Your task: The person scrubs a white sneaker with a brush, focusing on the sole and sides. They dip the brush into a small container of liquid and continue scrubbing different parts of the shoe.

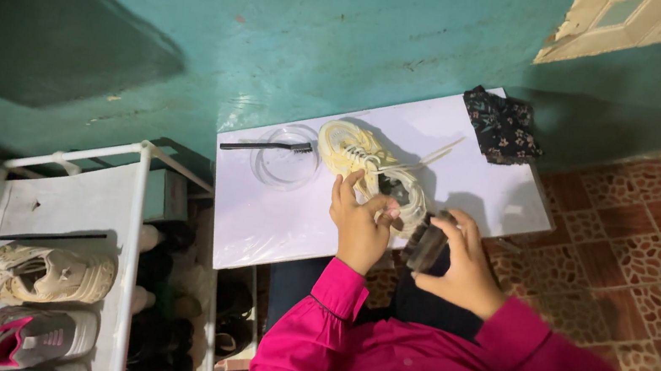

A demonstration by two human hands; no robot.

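A cream shoe lies near the middle of the white board, and everything else sits around it. The left hand rests on the shoe's near side, fingers curled narrowly and pinching its laces or upper; exactly which part I cannot tell. The right hand is just beside the shoe, at the board's near edge, its fingers wrapped around a dark brush that almost touches the shoe's heel end.

Left of the shoe stands a clear round bowl with a black toothbrush laid across its rim. Beyond the shoe, at the board's far right corner, a dark patterned cloth hangs slightly over the edge. Bare white board lies between the shoe and that cloth, and more in front of the bowl.

Well left of the shoe, past the board's edge, a white rack holds other shoes.
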